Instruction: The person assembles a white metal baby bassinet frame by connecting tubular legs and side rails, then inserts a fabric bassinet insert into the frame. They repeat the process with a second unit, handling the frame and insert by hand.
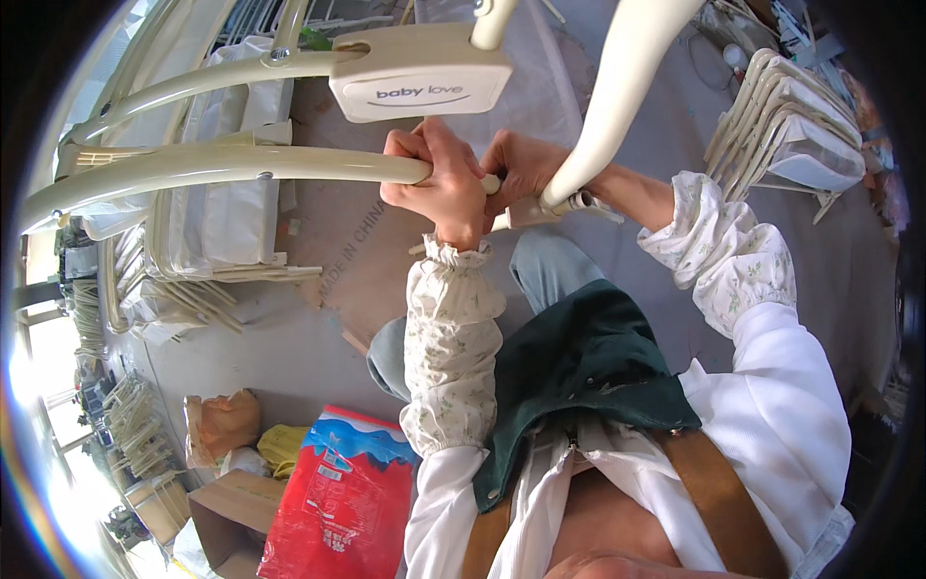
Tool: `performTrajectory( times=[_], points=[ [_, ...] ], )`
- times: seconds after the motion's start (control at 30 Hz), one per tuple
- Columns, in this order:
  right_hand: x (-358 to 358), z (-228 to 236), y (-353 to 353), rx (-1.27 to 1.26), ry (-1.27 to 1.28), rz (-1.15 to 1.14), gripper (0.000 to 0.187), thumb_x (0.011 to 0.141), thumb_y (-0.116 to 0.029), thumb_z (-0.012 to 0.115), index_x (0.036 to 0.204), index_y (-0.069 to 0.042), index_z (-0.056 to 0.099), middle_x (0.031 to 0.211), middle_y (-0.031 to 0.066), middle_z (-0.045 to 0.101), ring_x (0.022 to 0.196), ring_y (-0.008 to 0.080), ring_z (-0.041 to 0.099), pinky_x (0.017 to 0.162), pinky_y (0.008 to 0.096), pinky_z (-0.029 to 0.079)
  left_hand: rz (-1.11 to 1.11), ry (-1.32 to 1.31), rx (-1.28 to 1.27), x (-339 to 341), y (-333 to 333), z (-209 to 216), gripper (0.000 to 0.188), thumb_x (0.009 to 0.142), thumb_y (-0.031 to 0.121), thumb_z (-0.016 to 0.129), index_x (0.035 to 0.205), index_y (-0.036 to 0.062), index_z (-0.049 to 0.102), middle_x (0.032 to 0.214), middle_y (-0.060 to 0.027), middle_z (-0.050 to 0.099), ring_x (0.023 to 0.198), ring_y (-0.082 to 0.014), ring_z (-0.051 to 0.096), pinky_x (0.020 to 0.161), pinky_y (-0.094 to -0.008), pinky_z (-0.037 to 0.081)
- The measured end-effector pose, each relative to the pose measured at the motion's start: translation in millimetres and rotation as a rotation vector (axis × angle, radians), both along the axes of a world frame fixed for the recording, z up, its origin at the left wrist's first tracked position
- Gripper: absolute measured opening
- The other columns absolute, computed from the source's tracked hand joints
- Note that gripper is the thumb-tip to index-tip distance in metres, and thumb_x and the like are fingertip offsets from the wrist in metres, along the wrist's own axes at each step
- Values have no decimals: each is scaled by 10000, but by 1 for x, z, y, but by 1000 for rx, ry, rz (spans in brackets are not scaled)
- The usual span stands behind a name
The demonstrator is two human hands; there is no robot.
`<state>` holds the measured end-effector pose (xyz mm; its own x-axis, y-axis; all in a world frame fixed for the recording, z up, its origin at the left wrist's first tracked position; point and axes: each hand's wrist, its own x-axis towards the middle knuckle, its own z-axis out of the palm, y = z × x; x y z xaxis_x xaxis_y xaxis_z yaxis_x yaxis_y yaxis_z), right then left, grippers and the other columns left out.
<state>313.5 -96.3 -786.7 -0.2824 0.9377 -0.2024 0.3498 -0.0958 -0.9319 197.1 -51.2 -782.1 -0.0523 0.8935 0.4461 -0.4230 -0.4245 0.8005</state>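
My left hand point(439, 179) is wrapped round the right end of a curved cream tube point(241, 161). Close beside it, my right hand point(521, 166) has its fingers closed at the tube's tip point(492, 183); whether it grips the tip itself or a small part there is hidden. Just above both hands hangs a cream plastic housing point(420, 82) joined to further tubes. A thick cream tube point(627, 82) slopes down past my right wrist to a bracket-like lower end point(540, 212).
White folded panels point(222, 183) and stacked tube frames point(183, 299) stand at the left. More folded frames point(786, 125) lie at the far right. Near my left elbow are a red and blue package point(338, 492) and an open cardboard box point(231, 511). Brown cardboard point(347, 241) covers the floor below.
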Motion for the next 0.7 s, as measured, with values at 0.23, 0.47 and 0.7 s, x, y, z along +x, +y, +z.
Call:
performTrajectory(
  times=[0.23, 0.47, 0.7],
  points=[
    [36, -36, -11, 197, 534, 67, 298, 899, -272, 638, 1029, -7, 677, 801, 63, 671, 667, 140, 599, 686, 293, 496, -159, -38, 11, 0, 1, -6, 376, 877, -54, 561, 623, 63, 309, 476, -56, 463, 373, -78, 432, 332, -245, 336],
    [20, 78, -82, 337, 788, -168, 519, 1022, -367, 241, 605, -110, 412, 518, -17, 353, 469, 94, 315, 490, 246, 312, -97, -42, -5, 1, -2, -8, 372, 878, -44, 567, 643, 71, 303, 479, -38, 446, 378, -69, 427, 324, -236, 333],
    [11, 49, -82, 296, 792, -456, 638, 1060, -467, 207, 517, -144, 302, 470, -9, 261, 464, 135, 219, 517, 303, 282, -40, 27, 8, -3, 4, -8, 349, 869, -18, 605, 629, 56, 364, 518, -13, 485, 386, -71, 468, 340, -248, 398]
  ],
)
